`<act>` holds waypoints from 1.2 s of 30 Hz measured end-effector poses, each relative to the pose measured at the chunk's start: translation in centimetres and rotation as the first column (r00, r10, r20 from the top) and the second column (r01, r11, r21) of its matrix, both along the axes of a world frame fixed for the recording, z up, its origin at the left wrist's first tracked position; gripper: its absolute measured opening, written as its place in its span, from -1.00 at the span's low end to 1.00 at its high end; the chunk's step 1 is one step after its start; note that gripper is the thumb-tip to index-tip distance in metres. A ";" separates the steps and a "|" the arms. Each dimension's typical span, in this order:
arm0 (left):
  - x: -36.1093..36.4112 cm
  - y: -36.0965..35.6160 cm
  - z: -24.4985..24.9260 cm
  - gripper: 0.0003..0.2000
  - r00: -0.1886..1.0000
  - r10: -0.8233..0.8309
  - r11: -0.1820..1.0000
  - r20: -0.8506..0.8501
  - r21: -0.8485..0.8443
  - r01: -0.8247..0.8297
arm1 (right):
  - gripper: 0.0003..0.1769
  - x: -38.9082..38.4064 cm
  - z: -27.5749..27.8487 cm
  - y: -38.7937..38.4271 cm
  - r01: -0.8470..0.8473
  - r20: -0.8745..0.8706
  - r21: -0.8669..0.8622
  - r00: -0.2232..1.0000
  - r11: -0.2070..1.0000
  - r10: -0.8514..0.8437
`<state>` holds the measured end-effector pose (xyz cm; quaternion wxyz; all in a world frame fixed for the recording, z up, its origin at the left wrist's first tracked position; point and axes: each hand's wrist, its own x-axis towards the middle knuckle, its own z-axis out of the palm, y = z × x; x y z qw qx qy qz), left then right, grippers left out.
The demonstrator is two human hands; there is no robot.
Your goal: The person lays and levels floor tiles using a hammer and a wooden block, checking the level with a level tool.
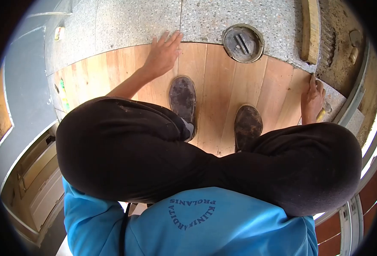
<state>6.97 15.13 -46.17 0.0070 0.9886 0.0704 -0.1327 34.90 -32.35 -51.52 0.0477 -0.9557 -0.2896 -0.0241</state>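
Note:
My left hand (164,54) lies flat with fingers spread across the seam between the pale wooden planks (217,77) and the speckled terrazzo tiles (133,21). It holds nothing. At the right end of the planks, my right hand (312,99) rests on the edge, one finger stretched towards the plank's far corner and the others slightly bent. I see nothing in its fingers. Beside its wrist a small yellow object (321,114) shows in part; its kind is hidden. My two dark, dusty shoes (183,96) stand on the planks between my hands.
A round metal floor cover (243,43) with a slot sits at the planks' far edge. A wooden bar (309,32) lies at the upper right, beside rough, dirty ground (340,47). A green and white object (63,94) lies at the planks' left end.

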 end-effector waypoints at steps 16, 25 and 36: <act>-1.5 -1.4 -1.8 -0.43 1.000 0.030 0.999 0.006 -0.022 -0.029 | -0.54 0.3 0.0 0.2 0.011 0.012 -0.007 1.000 1.000 -0.011; -3.0 -1.4 -2.4 -0.45 0.987 0.077 0.981 0.138 -0.185 -0.051 | -0.53 0.1 -0.2 0.1 -0.004 0.031 0.005 1.000 1.000 0.004; -2.7 -0.6 -2.0 -0.48 0.993 0.043 0.999 0.110 0.014 -0.045 | -0.54 0.3 -0.2 0.0 0.004 0.014 -0.027 1.000 1.000 -0.004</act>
